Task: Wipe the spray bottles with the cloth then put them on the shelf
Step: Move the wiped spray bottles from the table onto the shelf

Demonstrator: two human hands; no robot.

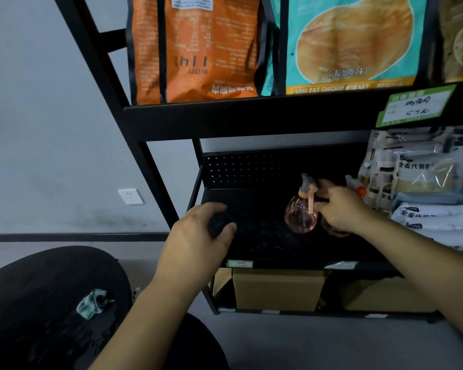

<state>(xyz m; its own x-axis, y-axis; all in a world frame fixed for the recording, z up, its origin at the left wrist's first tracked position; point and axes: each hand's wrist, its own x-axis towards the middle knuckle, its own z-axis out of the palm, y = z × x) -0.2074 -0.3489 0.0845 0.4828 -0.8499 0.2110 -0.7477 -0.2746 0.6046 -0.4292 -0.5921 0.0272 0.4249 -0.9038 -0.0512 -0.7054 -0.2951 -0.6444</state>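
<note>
A clear pink spray bottle (300,213) with a peach trigger stands upright on the black shelf (265,244). Just to its right, my right hand (338,208) is closed around the neck of a second pink spray bottle (332,232), which it mostly hides; only the round base shows. Behind that hand, an orange-capped sprayer head (361,191) peeks out. My left hand (198,237) hovers over the shelf's front left, fingers curled apart and holding nothing. The teal cloth (92,303) lies crumpled on the round black table (38,276) at lower left.
White and clear food packets (422,188) fill the right end of the shelf. Orange and teal bags (198,49) stand on the shelf above. Cardboard boxes (277,289) sit underneath. A black upright (155,188) frames the left side beside the grey wall.
</note>
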